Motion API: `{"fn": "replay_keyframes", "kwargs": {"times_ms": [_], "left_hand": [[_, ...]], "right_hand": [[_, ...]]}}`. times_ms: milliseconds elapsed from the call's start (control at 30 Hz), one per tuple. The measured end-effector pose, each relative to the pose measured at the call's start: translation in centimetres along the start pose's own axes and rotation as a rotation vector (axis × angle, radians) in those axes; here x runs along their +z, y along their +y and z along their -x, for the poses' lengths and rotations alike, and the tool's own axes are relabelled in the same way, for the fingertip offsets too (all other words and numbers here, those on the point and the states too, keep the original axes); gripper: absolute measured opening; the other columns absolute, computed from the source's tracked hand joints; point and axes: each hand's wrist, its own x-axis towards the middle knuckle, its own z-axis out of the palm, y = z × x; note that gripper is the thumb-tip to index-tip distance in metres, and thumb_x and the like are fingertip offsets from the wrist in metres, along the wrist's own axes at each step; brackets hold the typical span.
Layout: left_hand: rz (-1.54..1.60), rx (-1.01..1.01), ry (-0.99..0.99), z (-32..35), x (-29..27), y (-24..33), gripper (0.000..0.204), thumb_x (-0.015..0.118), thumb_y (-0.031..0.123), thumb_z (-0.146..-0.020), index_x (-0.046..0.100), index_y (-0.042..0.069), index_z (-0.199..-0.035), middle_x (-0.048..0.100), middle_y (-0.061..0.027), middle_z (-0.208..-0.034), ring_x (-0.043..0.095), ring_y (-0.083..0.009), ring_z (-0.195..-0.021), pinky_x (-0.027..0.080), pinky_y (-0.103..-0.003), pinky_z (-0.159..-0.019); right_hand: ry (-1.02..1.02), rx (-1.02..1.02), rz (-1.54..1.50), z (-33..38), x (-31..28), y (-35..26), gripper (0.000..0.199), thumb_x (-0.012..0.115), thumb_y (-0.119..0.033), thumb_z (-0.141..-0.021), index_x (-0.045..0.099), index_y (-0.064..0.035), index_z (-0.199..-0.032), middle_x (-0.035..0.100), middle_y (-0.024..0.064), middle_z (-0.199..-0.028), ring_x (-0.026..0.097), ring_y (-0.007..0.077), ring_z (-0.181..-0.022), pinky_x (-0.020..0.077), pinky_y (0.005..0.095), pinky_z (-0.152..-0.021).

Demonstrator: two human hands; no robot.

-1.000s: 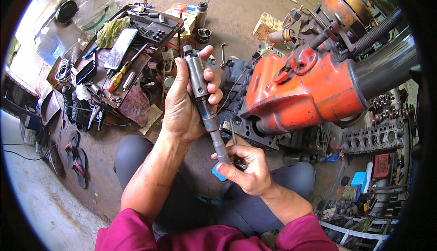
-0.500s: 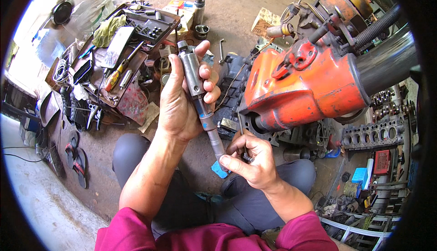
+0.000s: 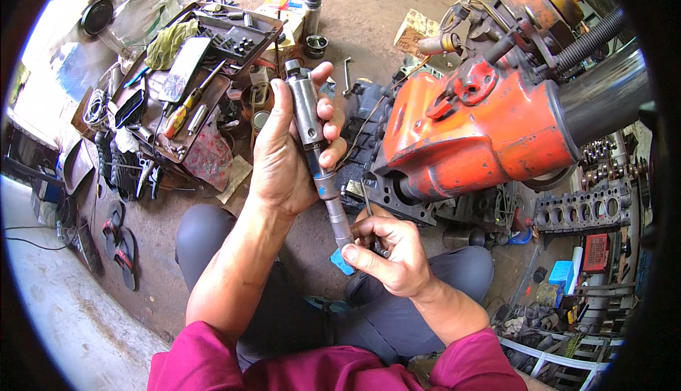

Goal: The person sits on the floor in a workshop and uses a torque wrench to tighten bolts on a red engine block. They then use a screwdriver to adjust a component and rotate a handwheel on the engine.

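Metal cylinder (image 3: 307,111) in the middle of the view, up over the lap, slanting from upper left to lower right, with both hands on it! Biggest thing around is the orange-red machine (image 3: 482,129), nose down just right of the work, its neck running off to the right edge. Across to the left, a loaded tray (image 3: 262,45) of tools and small parts; far right, a metal block (image 3: 586,211) with a row of round holes. Now the hands: the left hand (image 3: 277,171) has the cylinder's thick upper part in a close wrap, thumb on one side, fingers on the other. The right hand (image 3: 390,256) is narrow, thumb and finger pinching the lower end. And there's the change: compared with half a second ago, the cylinder stands a touch steeper, and the slim rod (image 3: 365,196) poking up behind the right fingers has tipped closer to it. Both holds look the same, so I'd call this a small adjustment at the lower end, not a new grip. Smallest, a blue piece (image 3: 342,262) just by that end; attached or not, I can't tell.
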Motion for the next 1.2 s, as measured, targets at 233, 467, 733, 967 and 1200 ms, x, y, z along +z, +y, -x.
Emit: {"fn": "replay_keyframes", "kwargs": {"times_ms": [233,467,733,967,1200], "left_hand": [[0.008,-0.005,-0.001,0.0,0.0,0.1,0.069,0.045,0.057,-0.101,0.041,0.004,-0.145,0.055,-0.0015,-0.087,0.053,-0.0103,-0.072,0.044,-0.023,-0.05],[0.019,-0.011,-0.007,0.0,0.0,0.1,0.069,0.045,0.057,-0.1,0.04,0.005,-0.145,0.055,-0.0018,-0.087,0.053,-0.0105,-0.072,0.045,-0.024,-0.05],[0.001,0.007,0.001,0.0,0.0,0.0,0.069,0.045,0.057,-0.101,0.041,0.004,-0.145,0.055,-0.0018,-0.086,0.053,-0.0101,-0.072,0.044,-0.024,-0.049],[-0.049,0.003,0.003,0.0,0.3,0.0,0.068,0.044,0.056,-0.101,0.041,0.005,-0.145,0.056,-0.0022,-0.087,0.055,-0.0102,-0.071,0.045,-0.025,-0.051],[-0.393,0.057,0.157,1.0,1.2,-2.6,0.069,0.041,0.058,-0.101,0.043,0.005,-0.144,0.051,-0.0005,-0.084,0.053,-0.0121,-0.071,0.057,-0.037,-0.08]], "right_hand": [[-0.026,0.028,-0.015,0.0,0.1,0.1,0.018,0.074,-0.015,-0.089,0.071,0.0019,-0.092,0.056,-0.0009,-0.079,0.048,0.0055,-0.07,0.0373,0.0222,-0.062],[-0.019,0.037,-0.068,0.0,0.2,0.4,0.017,0.073,-0.015,-0.09,0.071,0.0017,-0.092,0.057,-0.0022,-0.078,0.048,0.0046,-0.07,0.0384,0.0222,-0.063],[-0.014,0.035,-0.048,0.1,0.1,0.4,0.018,0.075,-0.016,-0.088,0.071,0.0011,-0.091,0.055,-0.0022,-0.078,0.046,0.0047,-0.07,0.0357,0.0217,-0.062],[0.034,0.092,-0.269,-0.6,-0.9,-0.4,0.024,0.066,-0.01,-0.094,0.064,0.0016,-0.114,0.053,-0.0036,-0.083,0.047,0.0039,-0.074,0.0373,0.0203,-0.065],[0.36,-0.107,-0.286,-2.4,-2.2,-0.9,0.018,0.058,-0.006,-0.099,0.066,-0.0005,-0.113,0.067,0.007,-0.079,0.049,0.0052,-0.047,0.0369,0.0193,-0.043]]}}
